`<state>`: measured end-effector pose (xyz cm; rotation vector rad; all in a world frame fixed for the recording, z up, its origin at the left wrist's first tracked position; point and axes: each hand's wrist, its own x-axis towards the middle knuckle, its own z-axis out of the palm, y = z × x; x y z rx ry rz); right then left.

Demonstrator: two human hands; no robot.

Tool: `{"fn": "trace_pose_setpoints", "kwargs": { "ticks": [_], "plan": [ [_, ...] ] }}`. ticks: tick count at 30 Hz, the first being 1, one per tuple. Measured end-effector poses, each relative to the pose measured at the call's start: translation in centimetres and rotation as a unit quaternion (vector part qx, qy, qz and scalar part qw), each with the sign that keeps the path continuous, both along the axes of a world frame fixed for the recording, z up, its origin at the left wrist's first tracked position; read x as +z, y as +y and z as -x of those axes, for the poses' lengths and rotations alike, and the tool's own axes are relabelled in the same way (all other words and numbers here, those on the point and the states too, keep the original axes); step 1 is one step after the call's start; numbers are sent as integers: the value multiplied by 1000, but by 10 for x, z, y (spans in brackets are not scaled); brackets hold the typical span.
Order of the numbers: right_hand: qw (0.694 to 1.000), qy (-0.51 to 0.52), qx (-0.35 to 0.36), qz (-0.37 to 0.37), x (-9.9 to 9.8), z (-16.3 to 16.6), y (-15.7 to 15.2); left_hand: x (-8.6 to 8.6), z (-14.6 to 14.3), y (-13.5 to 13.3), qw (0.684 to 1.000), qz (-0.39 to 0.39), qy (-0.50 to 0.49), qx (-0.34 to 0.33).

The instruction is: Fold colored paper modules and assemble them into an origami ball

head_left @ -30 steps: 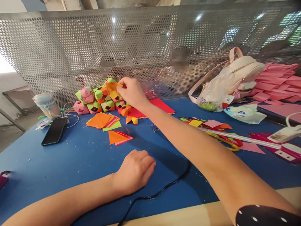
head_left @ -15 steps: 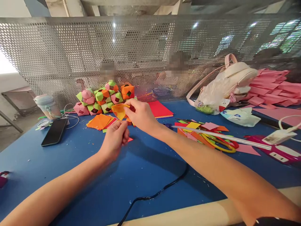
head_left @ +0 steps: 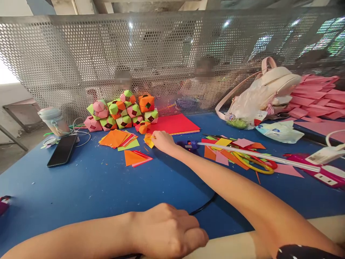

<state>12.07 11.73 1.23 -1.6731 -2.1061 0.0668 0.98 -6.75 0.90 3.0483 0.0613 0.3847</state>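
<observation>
My right hand (head_left: 163,142) reaches across the blue table, its fingers pinched on a folded yellow-orange paper piece (head_left: 148,140) low over the tabletop. Just behind that piece lies a small orange folded paper unit (head_left: 143,127). My left hand (head_left: 169,230) is curled into a fist at the near table edge, back upward; its palm is hidden, so I cannot tell what is inside. Left of my right hand are a fanned stack of coloured paper squares (head_left: 113,139) and a smaller orange and red stack (head_left: 137,158). Behind it lies a pile of red sheets (head_left: 178,124).
Folded paper balls (head_left: 117,109) are stacked by the perforated metal screen (head_left: 161,43). A phone (head_left: 62,150) and a cup (head_left: 54,121) stand left. To the right are a glue gun (head_left: 188,145), paper scraps (head_left: 229,149), a power strip (head_left: 327,176) and a backpack (head_left: 280,79).
My left hand has drawn back from the paper to the near edge. My right hand has lowered with the yellow-orange piece toward the tabletop, uncovering the small orange and red stack.
</observation>
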Motion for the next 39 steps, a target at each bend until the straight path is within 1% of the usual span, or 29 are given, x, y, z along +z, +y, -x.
{"fn": "trace_pose_setpoints", "kwargs": {
  "ticks": [4,6,8,10,12,13,15,17,19,22,25,28,31,34,35,37,38,39],
  "plan": [
    [1000,7,5,2,8,-5,-5,2,3,11,996,50,-33,59],
    [1000,13,25,0,13,-8,-16,1,4,15,987,106,-55,104],
    [998,22,55,2,15,-11,-32,0,3,20,964,184,-94,166],
    [995,33,88,7,14,-16,-51,0,2,26,919,274,-140,245],
    [992,45,118,16,11,-22,-70,0,2,33,856,369,-177,316],
    [990,52,128,20,9,-26,-78,0,2,38,821,417,-193,339],
    [984,79,155,28,6,-36,-94,-2,3,45,761,496,-213,359],
    [972,135,192,26,4,-45,-106,-5,5,51,717,552,-228,359],
    [954,186,235,29,2,-53,-116,-7,5,53,681,599,-241,344],
    [925,251,281,55,-1,-61,-126,-7,3,53,645,645,-259,318],
    [907,312,273,69,-6,-65,-129,-5,-1,51,617,673,-270,305],
    [900,336,271,59,-10,-68,-128,-2,-3,49,585,709,-264,291],
    [890,347,290,52,-10,-72,-128,1,-4,47,550,758,-228,267],
    [877,349,319,87,-7,-76,-129,3,-4,46,515,805,-189,227],
    [876,342,326,99,-6,-77,-130,3,-4,46,508,814,-176,219],
    [883,316,328,111,-5,-79,-131,2,-4,47,512,819,-151,210],
    [890,301,325,109,-4,-80,-131,2,-4,46,523,814,-140,211],
    [898,285,318,104,-4,-81,-130,2,-4,46,543,800,-127,218]
  ]
}}
